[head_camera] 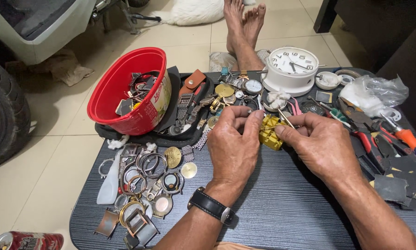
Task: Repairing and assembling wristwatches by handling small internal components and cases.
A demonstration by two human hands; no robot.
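The grip of the left hand (233, 139) and right hand (320, 143) closes from both sides on a yellow watch-holder block (269, 133), fingertips pinching it just above the dark table (282, 208). Behind the block stands a white clock (291, 68); far to its left a red tub (127, 90), with watch cases (143, 185) nearer.

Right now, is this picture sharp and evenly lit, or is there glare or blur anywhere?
Head view: even, soft light, with only faint shadows under the left hand and right hand; small highlights on the red tub and the clear plastic bag; hands and yellow block are sharp; the table edges bow slightly, as with a wide lens.
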